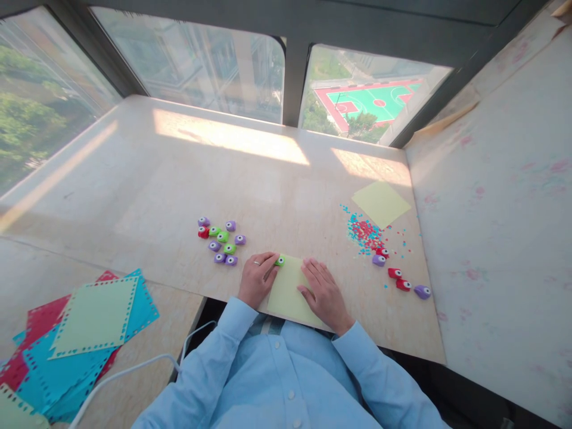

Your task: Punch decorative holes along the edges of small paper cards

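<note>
A pale green paper sheet (289, 291) lies at the table's near edge in front of me. My left hand (256, 278) is closed round a small green hole punch (280, 260) set on the sheet's top left corner. My right hand (322, 292) lies flat on the sheet's right side, fingers stretched out, holding it down.
A cluster of several purple, green and red punches (222, 241) sits left of my hands. More punches (403, 284) and red and blue paper confetti (364, 232) lie to the right, beside another green sheet (381, 203). Punched coloured sheets (84, 328) are stacked at the left.
</note>
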A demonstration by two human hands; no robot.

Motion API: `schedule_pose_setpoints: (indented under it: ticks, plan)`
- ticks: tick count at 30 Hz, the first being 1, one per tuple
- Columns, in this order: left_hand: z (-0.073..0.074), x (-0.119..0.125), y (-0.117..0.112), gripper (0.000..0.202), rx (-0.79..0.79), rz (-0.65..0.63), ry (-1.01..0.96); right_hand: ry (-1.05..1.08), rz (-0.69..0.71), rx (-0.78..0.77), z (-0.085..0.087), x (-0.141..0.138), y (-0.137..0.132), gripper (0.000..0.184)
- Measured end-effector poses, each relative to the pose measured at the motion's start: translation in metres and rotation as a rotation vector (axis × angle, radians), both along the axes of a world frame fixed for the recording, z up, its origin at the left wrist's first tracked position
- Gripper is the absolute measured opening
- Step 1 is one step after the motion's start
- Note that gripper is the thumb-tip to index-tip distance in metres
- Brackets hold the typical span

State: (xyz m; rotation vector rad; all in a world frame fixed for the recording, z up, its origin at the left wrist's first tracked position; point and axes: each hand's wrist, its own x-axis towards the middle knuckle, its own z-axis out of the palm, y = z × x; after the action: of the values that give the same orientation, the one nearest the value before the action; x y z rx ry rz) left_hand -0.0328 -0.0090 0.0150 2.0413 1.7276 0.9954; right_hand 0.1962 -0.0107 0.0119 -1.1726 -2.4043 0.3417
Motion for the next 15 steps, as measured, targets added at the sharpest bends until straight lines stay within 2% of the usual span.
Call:
schedule_pose_setpoints:
  ticks: [7,11,15]
  plan:
    - [-0.0006,-0.0001,-0.0016,0.031,-0.007,-0.009,0.021,-0.020,-0.005,0.012,-0.0001,0.0004,0.0003,0.055]
    - [-0.0021,-0.0004,-0.0024,0.036,0.006,0.007,0.026,0.033,-0.026,0.040,-0.0015,0.0020,-0.0002,0.055]
    - [-0.0033,-0.0007,-0.0027,0.031,0.008,0.001,0.017,0.093,-0.059,0.032,-0.0015,0.0024,-0.0002,0.050]
